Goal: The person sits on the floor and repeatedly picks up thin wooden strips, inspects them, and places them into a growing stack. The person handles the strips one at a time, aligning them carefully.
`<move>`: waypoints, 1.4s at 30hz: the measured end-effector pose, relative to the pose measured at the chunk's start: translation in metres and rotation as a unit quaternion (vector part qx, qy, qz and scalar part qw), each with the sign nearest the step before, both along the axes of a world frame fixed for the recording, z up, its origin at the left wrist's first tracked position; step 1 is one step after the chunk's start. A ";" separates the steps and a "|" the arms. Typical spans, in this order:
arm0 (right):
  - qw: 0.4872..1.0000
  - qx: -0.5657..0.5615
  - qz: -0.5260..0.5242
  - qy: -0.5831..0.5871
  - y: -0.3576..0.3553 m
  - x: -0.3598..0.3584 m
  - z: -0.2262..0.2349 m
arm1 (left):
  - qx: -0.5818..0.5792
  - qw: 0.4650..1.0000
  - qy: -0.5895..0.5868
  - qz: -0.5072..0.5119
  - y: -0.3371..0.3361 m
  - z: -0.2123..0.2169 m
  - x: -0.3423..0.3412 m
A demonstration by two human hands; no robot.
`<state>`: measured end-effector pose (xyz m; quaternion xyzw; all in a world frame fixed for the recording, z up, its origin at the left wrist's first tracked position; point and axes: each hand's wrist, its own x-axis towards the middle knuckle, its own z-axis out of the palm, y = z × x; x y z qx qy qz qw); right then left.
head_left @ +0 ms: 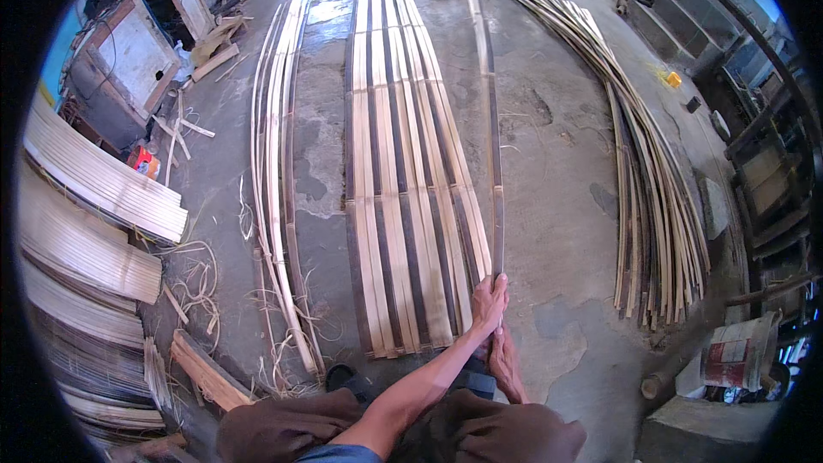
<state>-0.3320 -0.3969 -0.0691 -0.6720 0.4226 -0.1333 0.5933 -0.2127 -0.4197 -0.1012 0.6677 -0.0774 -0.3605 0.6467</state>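
Observation:
A long bamboo strip (495, 154), pale at its far end and dark nearer me, runs from the far floor to my hands. My left hand (489, 303) is closed around it near its close end, reaching across from the lower left. Just below, my right hand (506, 362) is at the strip's near end; its fingers are mostly hidden. Immediately left of the strip lies a flat panel of bamboo slats (411, 206), pale and dark ones side by side, crossed by several thin ties. The panel's near end reaches my feet.
Loose bamboo strips (276, 137) lie left of the panel, and a curved bundle of strips (651, 154) lies at right. Stacked slatted mats (94, 231) fill the left side. A white bucket (735, 351) stands at lower right. Tangled fibres (199, 279) and a wooden block (206, 364) lie at left.

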 end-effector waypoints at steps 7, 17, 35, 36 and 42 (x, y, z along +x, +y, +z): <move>0.988 -0.131 -0.048 0.061 -0.059 -0.016 -0.030 | 0.119 0.943 -0.219 -0.221 -0.026 -0.033 0.019; 0.937 -0.258 -0.042 0.231 -0.143 -0.073 -0.059 | 0.195 0.783 -0.538 -0.244 0.028 -0.042 -0.003; 0.962 -0.256 -0.054 0.080 -0.073 -0.007 -0.072 | 0.238 0.736 -0.558 -0.302 0.041 -0.054 0.002; 0.962 -0.255 -0.038 0.090 -0.074 -0.007 -0.077 | 0.240 0.736 -0.557 -0.302 0.041 -0.052 0.002; 0.965 -0.257 0.003 0.054 -0.064 -0.012 -0.080 | 0.251 0.738 -0.554 -0.293 0.053 -0.053 -0.003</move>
